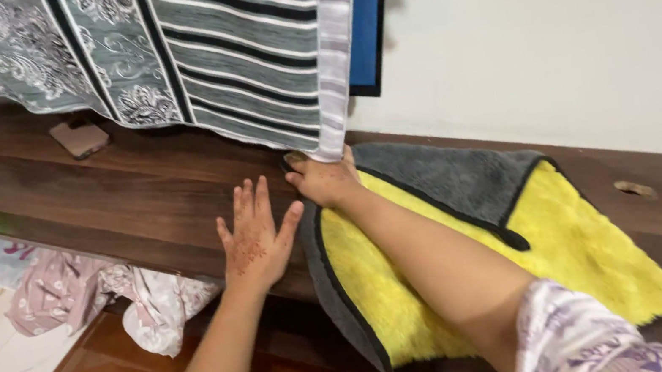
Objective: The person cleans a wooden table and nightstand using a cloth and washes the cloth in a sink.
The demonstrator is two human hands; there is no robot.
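On the dark wooden bench [136,194], the left hand [255,237] lies flat and open, empty, just beside the yellow-and-grey cloth [526,245], whose corner the right hand [325,180] pinches closed.

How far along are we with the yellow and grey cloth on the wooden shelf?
Done: the yellow and grey cloth lies spread on the wooden shelf, one corner folded to show grey. In hand: the right hand presses its far corner, and the left hand rests flat on bare wood beside it. Left: the shelf toward the small pink object shows no cloth contact.
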